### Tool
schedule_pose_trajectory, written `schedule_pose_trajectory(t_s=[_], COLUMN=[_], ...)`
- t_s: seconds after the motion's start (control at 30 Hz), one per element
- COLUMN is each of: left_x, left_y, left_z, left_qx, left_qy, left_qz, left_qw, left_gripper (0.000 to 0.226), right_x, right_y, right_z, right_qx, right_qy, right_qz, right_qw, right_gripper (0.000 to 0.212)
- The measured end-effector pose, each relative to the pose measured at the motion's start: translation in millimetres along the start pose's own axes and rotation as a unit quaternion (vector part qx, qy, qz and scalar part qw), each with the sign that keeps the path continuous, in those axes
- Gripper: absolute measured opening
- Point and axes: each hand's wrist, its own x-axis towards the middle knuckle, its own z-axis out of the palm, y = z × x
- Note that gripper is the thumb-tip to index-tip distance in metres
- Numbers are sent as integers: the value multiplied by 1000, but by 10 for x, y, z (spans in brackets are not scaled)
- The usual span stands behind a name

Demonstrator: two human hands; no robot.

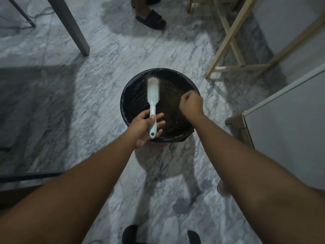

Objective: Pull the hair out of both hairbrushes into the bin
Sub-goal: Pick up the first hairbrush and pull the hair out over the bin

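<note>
A pale mint hairbrush is held over the round bin, which is lined with a black bag. My left hand grips the brush by its handle, thumb on top, bristle head pointing away from me. My right hand hovers over the right side of the bin's mouth with its fingers curled tight. Whether hair is pinched between them is too small and blurred to tell. Dark clumps lie at the bottom of the bin. Only one brush is in view.
The bin stands on a grey marble floor. A grey table leg rises at the upper left, a light wooden frame at the upper right. A grey cabinet is on the right. Another person's slippered foot stands beyond the bin.
</note>
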Motion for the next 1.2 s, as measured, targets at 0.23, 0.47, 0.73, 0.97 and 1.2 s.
schedule_pose_trajectory(t_s=[0.23,0.47,0.73,0.97,1.2], left_x=[8,-13,3,45,36], left_y=[-38,-52,-72,-30,38], left_z=[1,52,35,23,-16], left_qx=[8,28,34,-25,-18], left_qy=[-6,-22,-24,22,36], left_qz=[-6,-13,-22,-16,-3], left_qw=[1000,999,999,999,999], left_gripper=[37,37,35,33,33], right_x=[-157,-129,-76,-7,224], right_y=[-176,-434,-278,-354,-273], right_z=[110,125,144,-95,-296], right_qx=[21,84,77,184,149], right_qy=[-36,-50,61,190,164], right_qz=[-142,-216,-255,-333,-197], right_qw=[989,971,962,905,955], right_gripper=[47,47,19,13,17])
